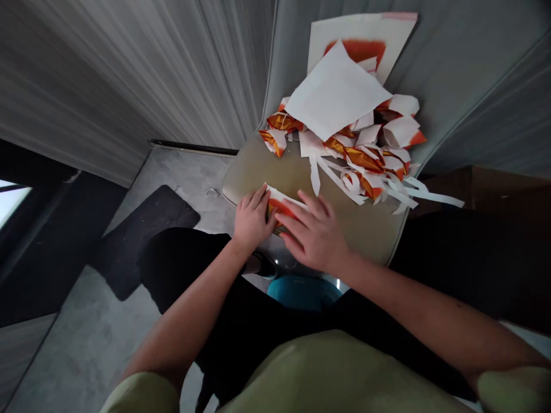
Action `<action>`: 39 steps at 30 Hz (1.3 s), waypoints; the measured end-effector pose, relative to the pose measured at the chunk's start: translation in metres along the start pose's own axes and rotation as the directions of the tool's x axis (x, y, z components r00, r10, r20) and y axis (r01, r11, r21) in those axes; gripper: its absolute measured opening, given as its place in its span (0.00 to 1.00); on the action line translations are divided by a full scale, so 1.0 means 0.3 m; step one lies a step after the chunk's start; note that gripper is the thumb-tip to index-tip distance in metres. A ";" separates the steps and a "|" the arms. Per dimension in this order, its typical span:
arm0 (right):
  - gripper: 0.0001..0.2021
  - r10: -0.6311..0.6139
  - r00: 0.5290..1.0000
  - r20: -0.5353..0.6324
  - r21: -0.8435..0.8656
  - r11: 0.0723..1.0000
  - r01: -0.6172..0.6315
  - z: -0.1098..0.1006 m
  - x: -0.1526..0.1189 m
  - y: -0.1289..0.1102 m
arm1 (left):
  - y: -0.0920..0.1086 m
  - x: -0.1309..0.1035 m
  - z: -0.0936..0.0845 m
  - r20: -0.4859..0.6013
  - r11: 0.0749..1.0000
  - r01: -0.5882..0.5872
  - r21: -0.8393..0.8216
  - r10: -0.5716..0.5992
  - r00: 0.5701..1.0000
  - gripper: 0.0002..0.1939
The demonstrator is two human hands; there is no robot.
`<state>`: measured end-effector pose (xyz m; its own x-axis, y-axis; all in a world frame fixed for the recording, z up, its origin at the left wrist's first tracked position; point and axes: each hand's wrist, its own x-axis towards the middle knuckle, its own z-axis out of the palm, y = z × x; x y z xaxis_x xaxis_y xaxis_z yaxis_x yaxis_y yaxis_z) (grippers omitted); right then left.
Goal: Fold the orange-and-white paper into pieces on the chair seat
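Observation:
On the front edge of a padded chair seat [370, 226] lies a strip of white, red and gold paper [282, 202]. My left hand [253, 221] presses on its left end, fingers close together. Over its right part rests my right hand [316, 232], its fingers spread and pointing left. Part of the paper is hidden under both hands. Farther back on the seat are several folded gold, red and white paper pieces [364, 159], with a plain white sheet [338, 92] on top of them.
White curled paper strips [439, 198] hang past the seat's right side. A larger sheet with a red patch [318, 43] leans at the chair's back. On the floor are a dark mat [150, 235] and, below the seat, a teal object [303, 292].

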<state>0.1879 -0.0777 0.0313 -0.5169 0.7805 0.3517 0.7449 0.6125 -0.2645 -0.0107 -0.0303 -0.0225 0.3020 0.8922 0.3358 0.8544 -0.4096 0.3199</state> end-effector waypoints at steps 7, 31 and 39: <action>0.32 0.186 0.969 0.163 -0.062 0.982 -0.178 0.106 -0.085 -0.106 | -0.005 0.002 0.007 -0.010 1.000 0.013 -0.014 -0.013 1.000 0.23; 0.30 0.176 0.980 0.097 -0.034 0.984 -0.173 0.050 -0.079 -0.020 | 0.039 0.108 0.010 0.068 0.991 0.075 0.114 -0.083 0.994 0.25; 0.34 0.236 0.944 0.229 -0.120 0.970 -0.213 0.129 -0.038 -0.006 | 0.045 0.072 -0.009 -0.025 0.988 -0.091 0.128 0.095 0.995 0.16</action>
<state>0.1760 -0.0827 -0.0071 -0.4094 0.9101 0.0639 0.8829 0.4128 -0.2238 0.0063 -0.0172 -0.0084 0.3714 0.8443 0.3864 0.8704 -0.4614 0.1717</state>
